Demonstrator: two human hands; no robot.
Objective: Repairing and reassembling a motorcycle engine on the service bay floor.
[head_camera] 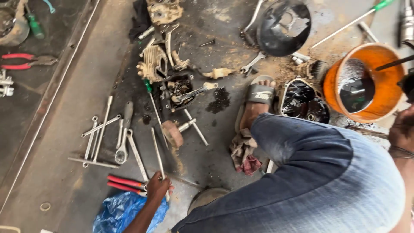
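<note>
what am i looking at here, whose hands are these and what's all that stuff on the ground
This is one picture from a camera worn on a person's head, looking down at their own body and hands. The person squats on a dirty concrete floor, in blue jeans and a grey sandal.

Their left hand is closed in a grip on a long thin metal rod, beside red-handled pliers and a crumpled blue plastic bag. Their right hand sits at the picture's right edge, near an orange plastic bucket of dark liquid; whether it holds anything cannot be told.

Spread about are steel spanners, grimy engine parts, a black round metal cover and a dirty rag.
</note>
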